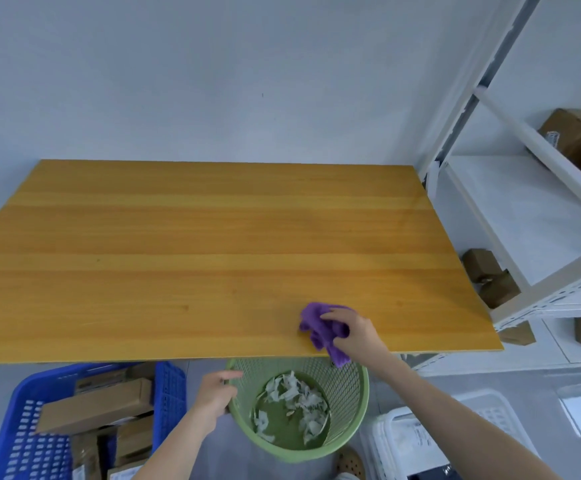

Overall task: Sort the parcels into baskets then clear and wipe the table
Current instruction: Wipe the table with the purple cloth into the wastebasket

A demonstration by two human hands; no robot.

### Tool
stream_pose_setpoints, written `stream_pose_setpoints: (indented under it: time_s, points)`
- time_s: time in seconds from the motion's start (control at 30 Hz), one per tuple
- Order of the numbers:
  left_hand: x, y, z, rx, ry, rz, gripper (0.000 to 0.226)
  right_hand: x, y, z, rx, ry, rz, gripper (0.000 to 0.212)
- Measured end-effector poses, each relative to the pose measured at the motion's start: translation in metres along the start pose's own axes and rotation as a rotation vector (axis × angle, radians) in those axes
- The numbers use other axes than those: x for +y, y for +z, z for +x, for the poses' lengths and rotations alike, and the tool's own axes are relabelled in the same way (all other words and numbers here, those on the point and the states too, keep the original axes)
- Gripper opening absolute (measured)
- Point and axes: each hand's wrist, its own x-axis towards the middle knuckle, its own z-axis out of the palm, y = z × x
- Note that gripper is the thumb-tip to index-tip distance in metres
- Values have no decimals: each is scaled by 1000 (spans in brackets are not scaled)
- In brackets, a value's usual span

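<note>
Green bin (pixel 348 388) below near edge of table (pixel 178 254) | left hand (pixel 214 393) holds its rim | right hand (pixel 355 332) grips purple cloth (pixel 318 327) on table, cloth under its fingers, one corner over bin

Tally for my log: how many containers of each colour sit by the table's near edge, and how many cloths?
blue basket: 1
green bin: 1
white basket: 1
purple cloth: 1
Total: 4
</note>
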Motion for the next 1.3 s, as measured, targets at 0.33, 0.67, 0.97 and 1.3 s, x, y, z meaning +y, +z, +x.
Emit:
stream_pose_setpoints:
  time_s: [0.33,0.67,0.97,1.3]
  points:
    - [-30,-67,15,62,-75,-84,42,14,35,29,148,367,-116,53]
    - [-53,-161,38,72,-83,-122,48,-106,114,95,-57,167,-278,61]
    - [-81,-244,50,121,-105,-120,46,-220,210,133,-205,-133,-320,54]
    - [-76,-292,47,138,-88,-167,45,-301,274,94,-517,-445,-370,44]
